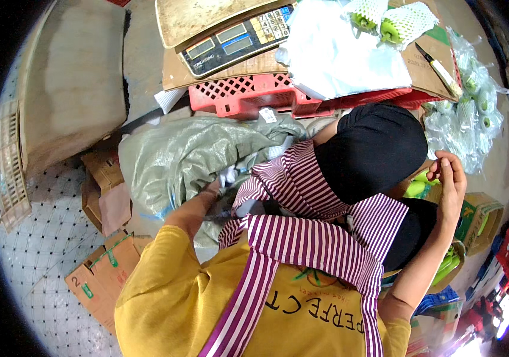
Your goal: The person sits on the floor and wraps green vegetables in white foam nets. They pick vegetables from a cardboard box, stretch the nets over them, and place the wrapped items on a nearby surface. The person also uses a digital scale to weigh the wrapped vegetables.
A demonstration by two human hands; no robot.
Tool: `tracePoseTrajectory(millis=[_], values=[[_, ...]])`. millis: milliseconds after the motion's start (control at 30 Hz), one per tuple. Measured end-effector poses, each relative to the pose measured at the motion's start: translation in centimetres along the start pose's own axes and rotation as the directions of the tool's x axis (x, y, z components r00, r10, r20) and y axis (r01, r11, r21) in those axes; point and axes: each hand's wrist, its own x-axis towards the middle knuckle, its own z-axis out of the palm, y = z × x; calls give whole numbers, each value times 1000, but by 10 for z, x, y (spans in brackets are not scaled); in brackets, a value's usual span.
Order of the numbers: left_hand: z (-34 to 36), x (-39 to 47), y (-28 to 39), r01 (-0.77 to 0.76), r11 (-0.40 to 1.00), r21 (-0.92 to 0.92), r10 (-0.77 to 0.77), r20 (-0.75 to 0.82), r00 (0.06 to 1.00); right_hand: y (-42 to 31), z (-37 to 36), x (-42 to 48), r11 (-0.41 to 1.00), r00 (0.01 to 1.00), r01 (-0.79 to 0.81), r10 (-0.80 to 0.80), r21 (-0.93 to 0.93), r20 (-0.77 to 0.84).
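My left hand (217,184) reaches into the folds of a grey-green woven sack (178,156). White material (227,176), perhaps foam netting, shows at its fingertips; the folds hide much of the grip. My right hand (450,180) is raised on the right with its fingers bent and apart, and I see nothing in it. Just left of it, partly behind my knee, lie light green vegetables (416,187). Beyond the right hand are clear plastic bags (469,111) with several green vegetables in white foam nets. My knees in black trousers (370,151) lie between my hands, under a striped apron (317,236).
Ahead, cardboard over red plastic crates (245,91) bears an electronic scale (232,44), white plastic bags (348,58), two foam-netted green vegetables (390,29) and a knife (440,73). Cardboard boxes (102,276) lie on the left; a vegetable box (482,223) stands on the right.
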Motion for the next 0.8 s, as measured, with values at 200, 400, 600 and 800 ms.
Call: tracePoseTrajectory(millis=[200,400,600,800], values=[[41,-4,3,-50,999,-15,50,30,998,10,7,9,996,997,-71,72,-45,20],[43,-2,16,-95,995,-20,96,52,994,9,20,8,995,995,-96,96,40,-7],[45,-14,14,-114,993,-6,114,60,992,6,18,4,993,995,-101,102,61,-15],[40,-27,-4,-113,993,45,110,56,992,13,12,0,992,995,-93,96,88,-28]])
